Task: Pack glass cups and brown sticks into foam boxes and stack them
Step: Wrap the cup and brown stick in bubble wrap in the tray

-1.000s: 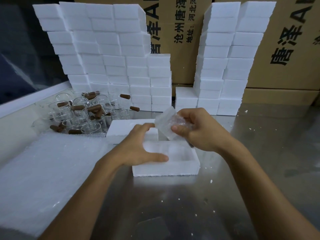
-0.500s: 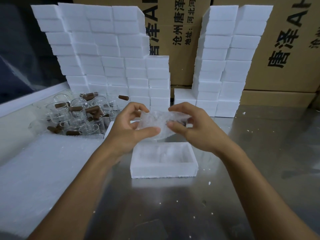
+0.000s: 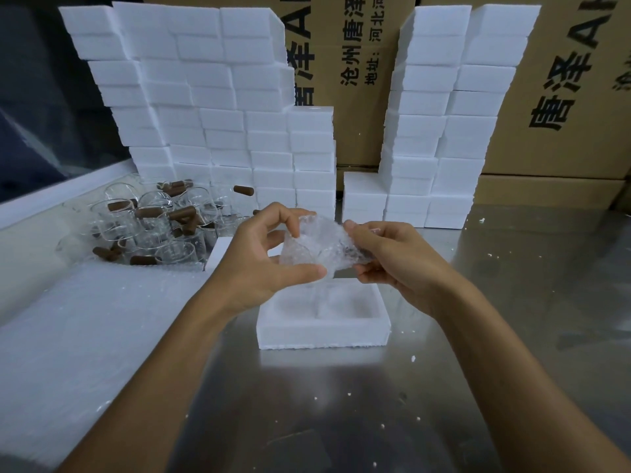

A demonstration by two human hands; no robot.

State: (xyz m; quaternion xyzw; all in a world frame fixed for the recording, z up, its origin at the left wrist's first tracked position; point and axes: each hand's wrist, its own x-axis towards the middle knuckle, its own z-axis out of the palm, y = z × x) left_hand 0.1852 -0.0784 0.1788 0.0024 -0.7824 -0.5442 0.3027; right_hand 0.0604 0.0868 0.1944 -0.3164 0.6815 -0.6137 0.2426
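Both hands, left hand (image 3: 263, 257) and right hand (image 3: 392, 257), are pinching a crumpled clear bubble-wrap piece (image 3: 317, 245) above an open white foam box (image 3: 322, 319) (two hollows inside), sitting on the shiny steel table (image 3: 375, 404). Clear glass cups (image 3: 150, 227) with brown sticks (image 3: 182, 213) are lying beyond the left hand; stacked white foam boxes (image 3: 211, 107) and printed cardboard cartons (image 3: 563, 97) are standing behind.

An open foam box (image 3: 323, 327) sits mid-bench (image 3: 512, 336). Cups (image 3: 153, 230) and sticks (image 3: 150, 212) crowd at ten o'clock, foam stacks (image 3: 211, 107) stand behind at twelve, a taller stack (image 3: 450, 131) at one o'clock, cartons (image 3: 560, 97) behind all.
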